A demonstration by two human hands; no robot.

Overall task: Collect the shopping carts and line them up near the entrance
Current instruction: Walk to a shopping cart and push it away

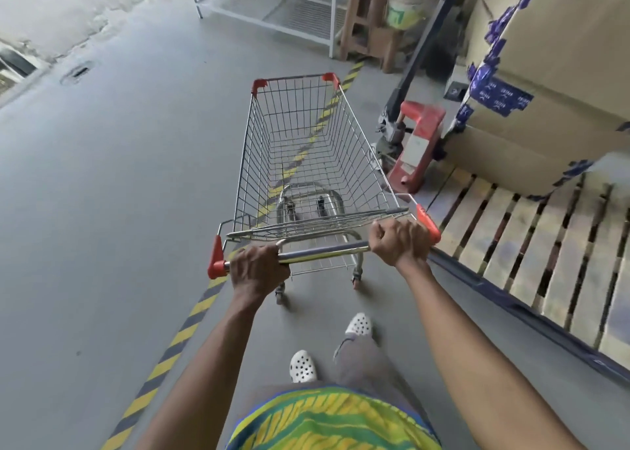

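Head view: left hand (259, 268) and right hand (399, 241) curl tight round shopping cart (306, 149) handle bar (324, 252), on grey floor (119, 194) striped with hazard tape (177, 340), pallet (545, 231) beside.

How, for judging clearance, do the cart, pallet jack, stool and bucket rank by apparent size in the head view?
Largest to smallest: cart, pallet jack, stool, bucket; last two far off, bucket partly hidden, so unsure.

A red pallet jack (417, 143) stands beside taped cardboard boxes (552, 85) on a wooden pallet (531, 245).
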